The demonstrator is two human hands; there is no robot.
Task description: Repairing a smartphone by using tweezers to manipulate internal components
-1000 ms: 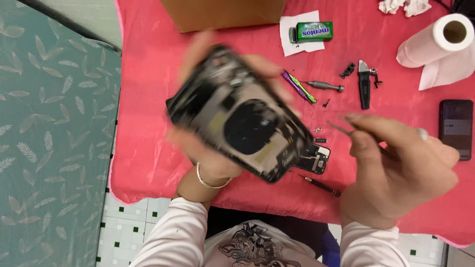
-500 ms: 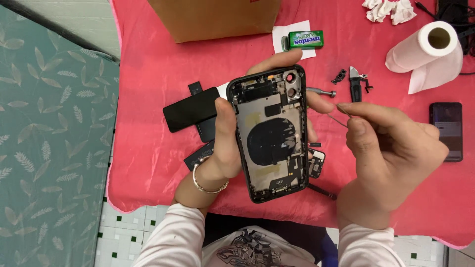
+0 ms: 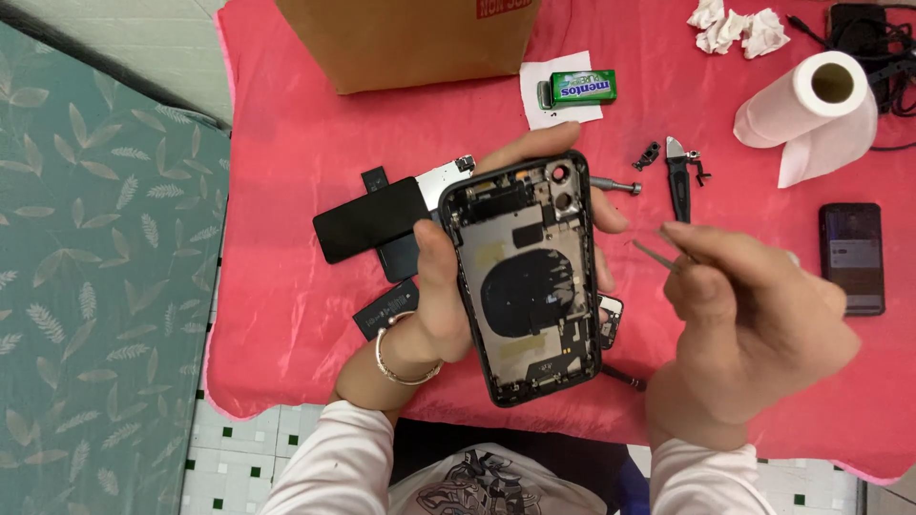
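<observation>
Two bare hands and pale sleeves, seen from above

We see our left hand (image 3: 448, 286) bare apart from a thin silver-coloured bangle (image 3: 401, 367) that circles the wrist just below the palm, its band narrow and plain. Below the bangle a pale pink long sleeve (image 3: 329, 458) begins, soft and loosely wrinkled at the cuff. Our right hand (image 3: 754, 324) wears no band that shows, and just below its wrist starts a matching pale pink sleeve (image 3: 701, 477). Between the two sleeves, lower than both hands, lies the front of a white top (image 3: 477, 486) printed with a dark, sketch-like graphic; its details are too small to tell.
</observation>
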